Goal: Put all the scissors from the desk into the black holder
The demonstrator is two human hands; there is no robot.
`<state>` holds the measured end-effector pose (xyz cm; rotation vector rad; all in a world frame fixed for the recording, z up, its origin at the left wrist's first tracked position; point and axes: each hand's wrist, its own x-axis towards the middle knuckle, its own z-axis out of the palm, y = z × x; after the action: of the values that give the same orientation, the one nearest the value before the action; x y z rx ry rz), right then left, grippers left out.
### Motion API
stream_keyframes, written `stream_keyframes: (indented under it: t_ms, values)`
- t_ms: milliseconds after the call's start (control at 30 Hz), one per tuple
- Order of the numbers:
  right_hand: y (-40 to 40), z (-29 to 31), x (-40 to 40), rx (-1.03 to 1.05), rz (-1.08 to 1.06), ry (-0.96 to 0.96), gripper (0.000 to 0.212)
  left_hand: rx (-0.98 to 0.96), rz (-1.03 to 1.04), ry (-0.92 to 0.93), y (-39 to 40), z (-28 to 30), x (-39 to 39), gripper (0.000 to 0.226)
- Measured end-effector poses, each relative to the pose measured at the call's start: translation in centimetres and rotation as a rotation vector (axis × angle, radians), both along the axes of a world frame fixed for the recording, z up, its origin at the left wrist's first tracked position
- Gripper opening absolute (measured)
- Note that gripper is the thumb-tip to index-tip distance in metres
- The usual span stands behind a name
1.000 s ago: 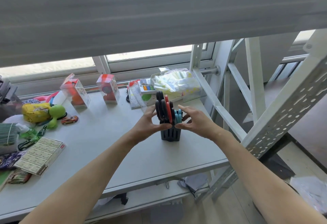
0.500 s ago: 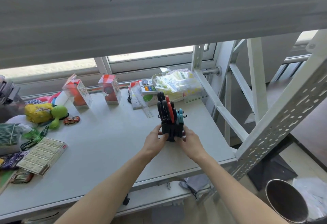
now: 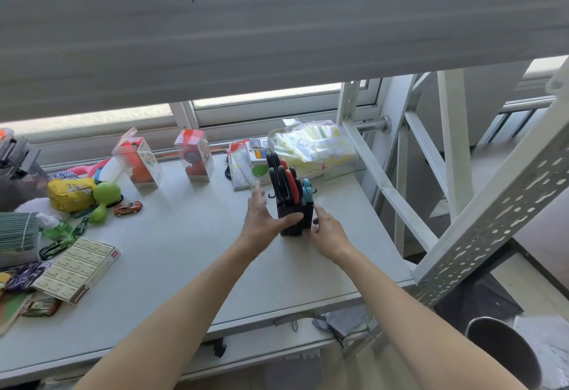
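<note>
- Vs 0.5 s ago: left hand (image 3: 261, 220) fingers now splayed wide & motion-blurred, only thumb on black holder (image 3: 295, 218) front; before it cupped the holder's left side.
- Right hand (image 3: 328, 232) same spot, loosely curled against holder's right lower edge; real grip or just touching, can't tell.
- Holder upright on worktop (image 3: 184, 254), right-of-centre, same place as before.
- Scissors (image 3: 284, 181) stand in it handles up: black, red, teal. No loose scissors seen on worktop.
- Open room: bare worktop in front & left of holder; right edge near, w/ diagonal rack brace (image 3: 385, 186) just beyond.
- Clutter along back & left: clear toy boxes (image 3: 197, 155), bag of packets (image 3: 311, 146) close behind holder, green toy (image 3: 104, 194), toy car (image 3: 127, 207), flat box (image 3: 77, 269).
- Upper shelf (image 3: 277, 35) blocks top half of view; left-edge items cut off; scissor blades hidden inside holder.
</note>
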<state>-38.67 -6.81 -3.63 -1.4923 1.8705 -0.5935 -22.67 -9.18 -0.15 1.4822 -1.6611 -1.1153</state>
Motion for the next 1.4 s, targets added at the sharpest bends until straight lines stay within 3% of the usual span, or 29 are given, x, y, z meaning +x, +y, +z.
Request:
stream_keyframes:
  t_ms: [133, 267, 433, 833, 1233, 1400]
  values:
    - [0.0, 0.6, -0.6, -0.025, -0.027, -0.059, 0.092, -0.162, -0.105, 0.067, -1.4, 2.7, 0.5, 0.128]
    - [-0.3, 2.7, -0.8, -0.205, -0.048, -0.067, 0.100, -0.123, -0.196, 0.077, -2.7, 4.1, 0.3, 0.117]
    - [-0.8, 5.0, -1.2, -0.395, 0.120, 0.064, 0.081, -0.106, -0.234, 0.068, -3.6, 4.3, 0.5, 0.089]
    - [-2.5, 6.7, -2.8, -0.362, 0.314, 0.053, 0.046, -0.117, -0.211, 0.041, -3.6, 4.2, 0.3, 0.091]
    - [-1.9, 5.6, -2.5, -0.373, 0.250, -0.009, 0.054, -0.124, -0.214, 0.008, -3.4, 4.3, 0.4, 0.094]
    - [-1.2, 4.9, -2.4, -0.364, 0.224, -0.048, 0.067, -0.100, -0.216, 0.020, -3.2, 4.0, 1.2, 0.116]
